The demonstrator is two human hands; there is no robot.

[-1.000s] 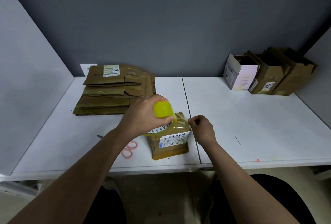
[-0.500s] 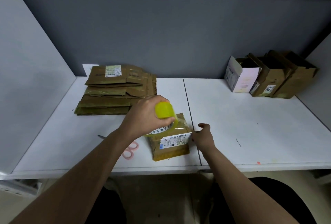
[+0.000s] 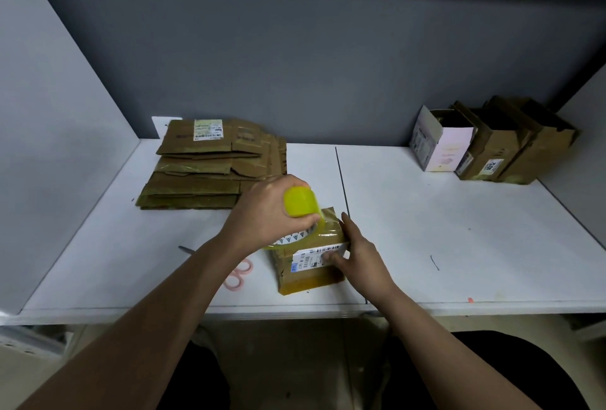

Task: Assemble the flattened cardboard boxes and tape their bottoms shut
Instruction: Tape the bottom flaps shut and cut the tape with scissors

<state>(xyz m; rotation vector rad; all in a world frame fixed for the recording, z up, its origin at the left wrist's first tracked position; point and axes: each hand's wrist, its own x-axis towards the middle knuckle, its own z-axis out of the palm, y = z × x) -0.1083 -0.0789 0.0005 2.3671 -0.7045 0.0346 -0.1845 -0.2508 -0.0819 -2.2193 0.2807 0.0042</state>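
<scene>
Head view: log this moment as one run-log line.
step: taping box bottom | left hand: grips tape dispenser over box | right hand: holds box's right side | scissors: on table

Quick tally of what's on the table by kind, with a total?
Assembled boxes at back right: 3 (pink box, brown box, far brown box)
Box being taped: 1
Flattened-box stack: 1, sheet count unclear
Tape dispenser: 1
Pink scissors: 1
Total: 7

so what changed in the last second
The right hand dropped from a pinch above the small brown cardboard box onto its right side, thumb on the white label. The left hand kept gripping the yellow-handled tape dispenser on the box. The stacks stayed put.
</scene>
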